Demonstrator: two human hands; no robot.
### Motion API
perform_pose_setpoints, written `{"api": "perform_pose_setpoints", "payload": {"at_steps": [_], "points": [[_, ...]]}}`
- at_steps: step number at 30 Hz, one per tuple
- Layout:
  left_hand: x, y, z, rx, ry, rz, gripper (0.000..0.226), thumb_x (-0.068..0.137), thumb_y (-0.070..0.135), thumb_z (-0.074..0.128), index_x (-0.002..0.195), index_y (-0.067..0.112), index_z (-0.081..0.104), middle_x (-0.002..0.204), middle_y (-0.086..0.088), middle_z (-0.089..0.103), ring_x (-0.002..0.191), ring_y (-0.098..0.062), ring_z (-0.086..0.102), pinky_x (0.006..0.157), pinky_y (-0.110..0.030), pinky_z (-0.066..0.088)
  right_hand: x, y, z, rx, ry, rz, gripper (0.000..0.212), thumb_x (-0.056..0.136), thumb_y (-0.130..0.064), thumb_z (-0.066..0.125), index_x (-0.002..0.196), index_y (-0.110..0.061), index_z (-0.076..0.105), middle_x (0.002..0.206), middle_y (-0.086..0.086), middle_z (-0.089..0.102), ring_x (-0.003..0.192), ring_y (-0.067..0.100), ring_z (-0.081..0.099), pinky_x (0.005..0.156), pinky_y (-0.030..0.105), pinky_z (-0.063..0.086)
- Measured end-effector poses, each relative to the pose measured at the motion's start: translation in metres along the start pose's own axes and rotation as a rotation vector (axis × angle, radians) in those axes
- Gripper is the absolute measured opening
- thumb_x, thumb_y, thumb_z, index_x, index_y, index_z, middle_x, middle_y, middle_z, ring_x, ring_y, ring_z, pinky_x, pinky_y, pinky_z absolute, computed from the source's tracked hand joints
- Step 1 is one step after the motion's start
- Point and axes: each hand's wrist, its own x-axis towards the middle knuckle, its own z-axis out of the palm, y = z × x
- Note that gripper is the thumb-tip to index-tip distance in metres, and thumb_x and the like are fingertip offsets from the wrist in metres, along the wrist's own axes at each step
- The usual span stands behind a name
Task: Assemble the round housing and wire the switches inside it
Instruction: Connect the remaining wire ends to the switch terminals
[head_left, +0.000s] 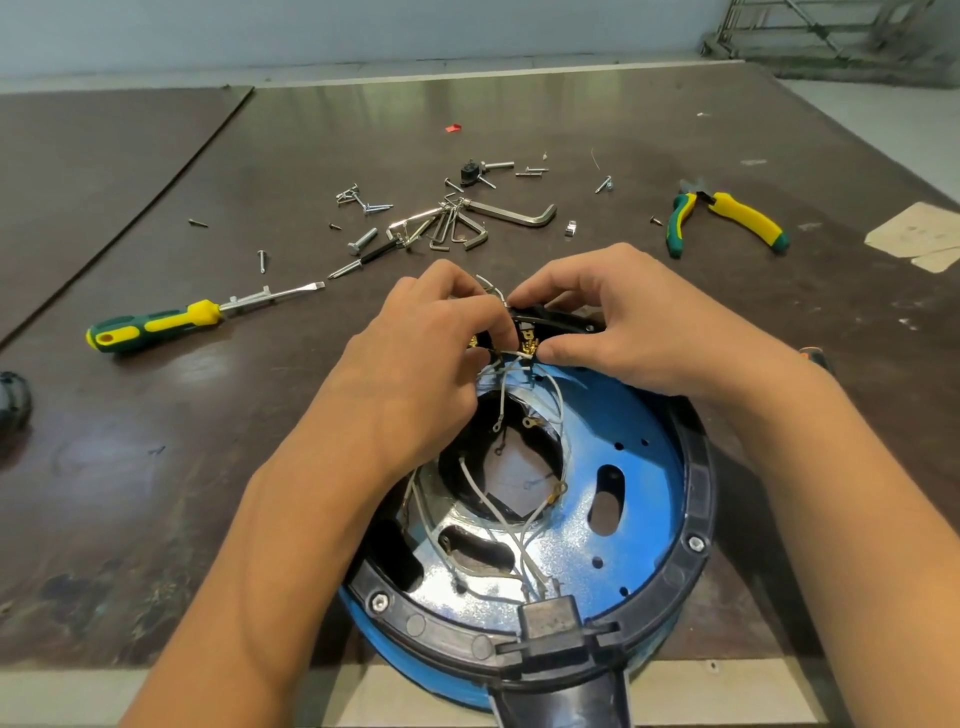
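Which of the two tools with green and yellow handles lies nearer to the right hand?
The pliers, beyond the right hand on its outer side. The screwdriver has one straight handle and lies far over on the left hand's side.

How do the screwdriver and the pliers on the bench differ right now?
The screwdriver lies left of the housing; the pliers lie far right. The screwdriver is one straight shaft with a flat tip; the pliers' two handles are splayed open. Both have green-and-yellow grips and lie untouched.

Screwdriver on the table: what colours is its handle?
Green and yellow; the screwdriver shows clearly in the head view, lying left of the hands.
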Motion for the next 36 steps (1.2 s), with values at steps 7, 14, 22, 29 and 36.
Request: {"api": "perform_pose_setpoints", "payload": {"at_steps": [7, 14, 22, 29, 36], "points": [[0.0004, 0.0003, -0.0012, 0.005, -0.018, -0.001, 0.029, 0.091, 0.012, 0.060, 0.098, 0.040, 0.063, 0.115, 0.013, 0.043, 0.109, -0.012, 0.042, 0.083, -0.047, 0.050, 0.0025, 0.0043, 0.0022, 0.034, 0.012, 0.003, 0.039, 0.083, -0.012, 0.079, 0.119, -0.027, 0.071, 0.110, -0.011, 0.072, 0.107, 0.006, 0.066, 0.098, 0.038, 0.053], [0.0013, -0.0001, -0.0004, 0.009, -0.025, -0.006, 0.028, 0.090, 0.011, 0.060, 0.097, 0.038, 0.062, 0.115, 0.013, 0.042, 0.110, -0.013, 0.041, 0.084, -0.049, 0.050, 0.0024, 0.0051, 0.0032, 0.042, 0.024, 0.005, 0.039, 0.083, -0.013, 0.080, 0.117, -0.028, 0.071, 0.109, -0.010, 0.072, 0.105, 0.006, 0.066, 0.098, 0.039, 0.054], [0.0026, -0.0008, 0.0003, 0.001, -0.024, -0.011, 0.029, 0.090, 0.009, 0.061, 0.097, 0.038, 0.063, 0.115, 0.012, 0.043, 0.111, -0.015, 0.042, 0.085, -0.050, 0.049, 0.0013, 0.0039, 0.0035, 0.018, 0.041, 0.000, 0.035, 0.084, -0.017, 0.080, 0.115, -0.031, 0.071, 0.108, -0.011, 0.071, 0.103, 0.004, 0.064, 0.095, 0.034, 0.053], [0.0030, -0.0010, 0.0005, -0.013, -0.015, -0.009, 0.030, 0.089, 0.009, 0.063, 0.096, 0.039, 0.063, 0.113, 0.013, 0.043, 0.112, -0.014, 0.043, 0.086, -0.050, 0.049, 0.0008, 0.0019, 0.0038, -0.026, 0.039, -0.016, 0.032, 0.087, -0.018, 0.076, 0.116, -0.029, 0.071, 0.108, -0.011, 0.071, 0.102, 0.004, 0.064, 0.095, 0.030, 0.052], [0.0023, -0.0016, 0.0002, -0.018, -0.014, -0.002, 0.029, 0.090, 0.010, 0.062, 0.100, 0.038, 0.064, 0.115, 0.012, 0.045, 0.111, -0.015, 0.043, 0.086, -0.049, 0.049, 0.0006, 0.0017, 0.0039, -0.023, 0.042, -0.026, 0.030, 0.087, -0.015, 0.072, 0.115, -0.027, 0.072, 0.106, -0.010, 0.072, 0.100, 0.003, 0.066, 0.091, 0.024, 0.054]]}}
